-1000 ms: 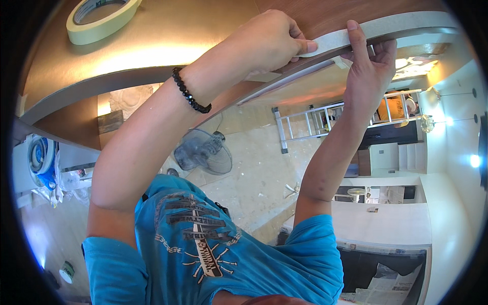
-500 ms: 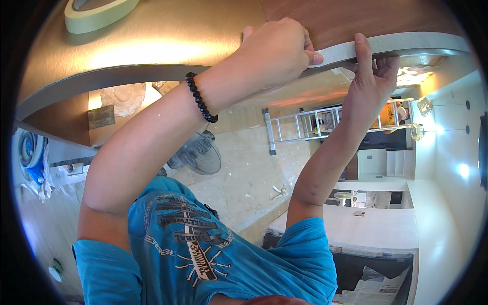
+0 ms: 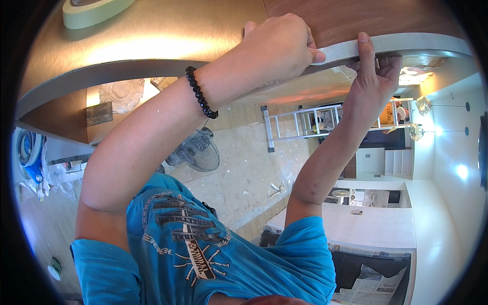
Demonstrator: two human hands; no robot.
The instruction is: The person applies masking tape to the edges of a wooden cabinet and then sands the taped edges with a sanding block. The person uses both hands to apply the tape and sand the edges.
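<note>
L hand (image 3: 282, 46), elbow bent, grip pinched on L end of white strip (image 3: 417, 41) along brown panel's (image 3: 325, 23) curved edge. R hand's (image 3: 375, 76) grip clamps strip + edge, thumb atop, fingers under. Open rm betw. arms (image 3: 147, 124).

Strip (image 3: 412, 41) is a plain greyish white, pretty pale next to the reddish-brown panel (image 3: 351, 18) with its fine wood grain. The other surface (image 3: 152, 33) is more of a brushed gold, and the tape roll (image 3: 96, 16) is a soft pale yellow. Shirt's (image 3: 244, 269) bright blue with a black-and-white chain-and-bones print. Bracelet (image 3: 197, 93) is shiny black, ladder (image 3: 271, 129) silver, fan (image 3: 204, 152) dark grey, floor (image 3: 239, 188) beige with white specks.
</note>
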